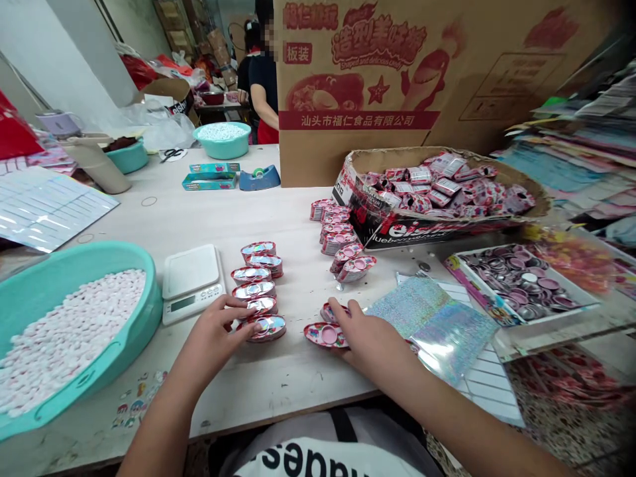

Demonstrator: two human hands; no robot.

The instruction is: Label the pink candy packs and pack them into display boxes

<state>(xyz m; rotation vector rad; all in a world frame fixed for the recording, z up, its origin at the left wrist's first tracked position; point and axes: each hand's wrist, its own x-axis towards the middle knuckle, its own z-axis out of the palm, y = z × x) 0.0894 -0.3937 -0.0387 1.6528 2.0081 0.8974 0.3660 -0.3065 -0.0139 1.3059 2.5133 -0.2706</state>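
Two short rows of small oval packets [253, 289], red-sided with shiny silver tops, stand on the white table. My left hand [216, 334] is at the near end of this group, thumb and fingers closed about the nearest oval packet [271, 327]. To the right, my right hand [365, 334] curls over a red oval packet with a pink round cap [328, 335]; its fingertips reach another pink-capped packet [328, 313] just behind. The palm hides part of both. More pink-topped packets [338, 238] stand in a line farther back.
At left are a turquoise basin [149, 265] of white candies and a digital scale [191, 278]. A cut-down carton [368, 222] of packets stands back right, near a tray [586, 301] of round caps. Holographic sheets [432, 318] lie by my right forearm. People [263, 86] stand behind.
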